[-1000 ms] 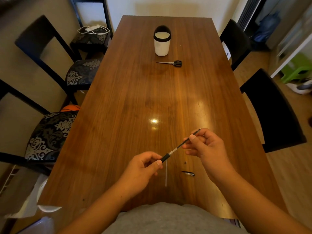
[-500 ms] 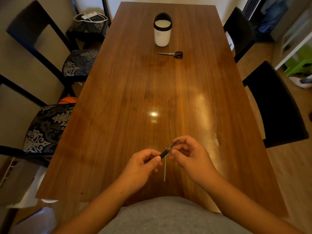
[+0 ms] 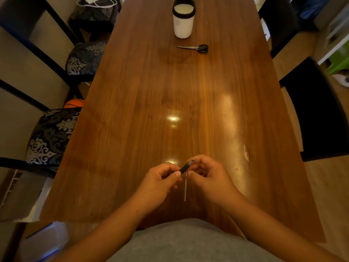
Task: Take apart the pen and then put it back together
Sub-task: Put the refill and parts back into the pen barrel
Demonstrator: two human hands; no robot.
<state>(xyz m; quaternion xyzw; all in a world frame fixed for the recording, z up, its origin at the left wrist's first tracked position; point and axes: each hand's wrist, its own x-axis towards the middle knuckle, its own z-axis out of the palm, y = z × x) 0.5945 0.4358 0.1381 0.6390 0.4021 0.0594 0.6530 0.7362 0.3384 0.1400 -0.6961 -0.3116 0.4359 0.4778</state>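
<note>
Though dim at the left edge of the frame, shows a patterned chair seat (image 3: 51, 133) drawn up beside the wooden table (image 3: 132, 110), with an orange ball (image 3: 74, 104) just above the seat's far corner. At upper left, a white cable (image 3: 96, 1) heaped on another seat.

Lower centre, just left of the middle: left hand (image 3: 158, 182), fingers curled, thumb and forefinger pinching the black lower end of the pen (image 3: 184, 168). Pen held just over the near end of the table, tilted, thin pointed tip toward upper right.

At top centre, upright white cup (image 3: 183, 23) with a black rim. Black-handled scissors (image 3: 196, 48) flat on the wood just below and right of it, apart from it.

Beneath the pen, a thin white ink tube (image 3: 185, 188) lying on the table between the two hands, running up and down the frame.

Right of that, right hand (image 3: 209, 176), fingers curled, fingertips pinching the pen's tip end. Cannot tell whether the pen's parts are fully joined.

At the right edge, a black chair (image 3: 317, 110) beside the table.
</note>
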